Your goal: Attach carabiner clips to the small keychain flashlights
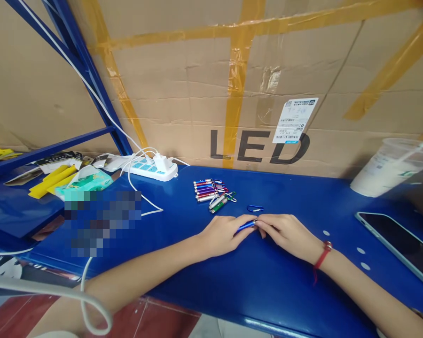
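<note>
My left hand [223, 233] rests on the blue table [289, 281] with its fingers closed round a small blue keychain flashlight [246, 226]. My right hand [285, 232] meets it from the right and pinches the flashlight's silver tip. A loose blue carabiner clip [254, 208] lies just beyond the hands. Farther back sits a pile of several small coloured flashlights [213, 191] with clips attached.
A large cardboard box [261, 84] marked LED stands as a wall behind the table. A white power strip [151, 168] with a charger and cables lies at the back left. A plastic cup [391, 166] and a phone [402, 246] are at the right. Yellow and green packets [70, 180] lie left.
</note>
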